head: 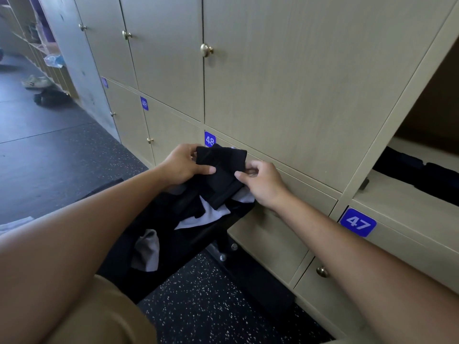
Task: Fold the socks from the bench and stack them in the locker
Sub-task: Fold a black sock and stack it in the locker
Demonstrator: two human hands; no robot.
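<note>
Two hands meet on one black sock (221, 170), and I see both pinching it. The left hand (182, 163) has its thumb pressed across the sock's front near the left edge, with the fingers curled behind the fabric. The right hand (260, 181) nips the sock's right edge between thumb and forefinger, the other fingers folded loosely into the palm. The sock is held up above the bench (188, 234), doubled over, its lower end hanging toward the pile. Beneath it on the dark bench I make out a heap of black and white socks (213, 214), and a grey sock (146, 249) lies apart, nearer to me. Behind the hands runs a wall of pale wooden lockers with blue number plates 49, 48 (210, 139) and 47 (357, 222). At right an open locker (407, 194) shows dark folded items (417, 170) resting on its shelf. Speckled black flooring (211, 306) lies below the bench.
</note>
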